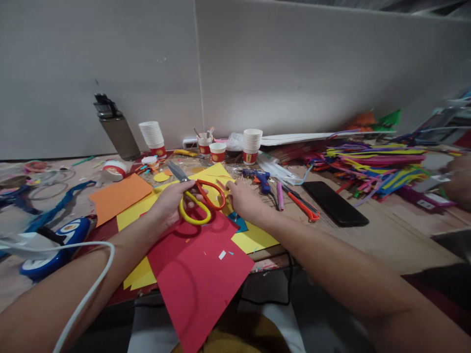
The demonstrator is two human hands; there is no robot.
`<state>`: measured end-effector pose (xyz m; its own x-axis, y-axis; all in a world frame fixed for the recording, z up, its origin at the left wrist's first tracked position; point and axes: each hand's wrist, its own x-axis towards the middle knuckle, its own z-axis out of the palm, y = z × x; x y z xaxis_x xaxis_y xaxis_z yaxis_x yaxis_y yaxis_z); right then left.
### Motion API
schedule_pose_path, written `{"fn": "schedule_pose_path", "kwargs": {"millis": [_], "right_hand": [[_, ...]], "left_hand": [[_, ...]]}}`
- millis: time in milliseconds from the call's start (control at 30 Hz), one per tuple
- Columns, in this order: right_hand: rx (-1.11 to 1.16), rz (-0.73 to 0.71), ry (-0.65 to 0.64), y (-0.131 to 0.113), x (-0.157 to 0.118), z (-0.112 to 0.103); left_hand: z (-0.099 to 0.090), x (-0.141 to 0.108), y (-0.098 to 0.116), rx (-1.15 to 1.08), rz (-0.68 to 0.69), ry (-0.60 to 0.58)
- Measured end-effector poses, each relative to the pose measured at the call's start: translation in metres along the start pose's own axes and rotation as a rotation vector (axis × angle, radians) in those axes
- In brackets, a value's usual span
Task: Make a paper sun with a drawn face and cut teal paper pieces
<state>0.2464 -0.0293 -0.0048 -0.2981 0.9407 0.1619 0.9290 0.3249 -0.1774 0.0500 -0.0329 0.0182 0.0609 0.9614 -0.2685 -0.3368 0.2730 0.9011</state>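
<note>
My left hand is closed around the scissors near their pivot. The blades point away to the upper left. One handle loop is yellow and the other orange, both toward me. Beside the orange loop, my right hand has its fingers curled; what they hold, if anything, I cannot make out. A red paper sheet lies below the scissors and hangs over the table's front edge, with small scraps on it. Yellow sheets are under it, and a teal paper piece lies below my right hand.
Orange paper lies left. Behind stand a bottle, cup stacks and a cup. To the right are a glue gun, a cutter, a phone, pipe cleaners and another person's hand.
</note>
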Motion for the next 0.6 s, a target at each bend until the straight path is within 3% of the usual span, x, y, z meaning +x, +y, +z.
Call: {"fn": "schedule_pose_path", "kwargs": {"millis": [167,400,500,600], "right_hand": [[0.023,0.036,0.025,0.008,-0.005,-0.014],[-0.023,0.196,0.195,0.041,-0.057,-0.063],[-0.147,0.274,0.159,0.062,-0.074,-0.065],[-0.213,0.253,0.102,0.077,-0.081,-0.057]], "left_hand": [[-0.007,0.009,0.007,0.061,0.001,0.06],[-0.019,0.02,0.009,0.084,-0.027,0.051],[-0.022,0.023,0.006,0.077,-0.055,0.034],[-0.023,0.024,0.004,0.095,-0.101,0.044]]}}
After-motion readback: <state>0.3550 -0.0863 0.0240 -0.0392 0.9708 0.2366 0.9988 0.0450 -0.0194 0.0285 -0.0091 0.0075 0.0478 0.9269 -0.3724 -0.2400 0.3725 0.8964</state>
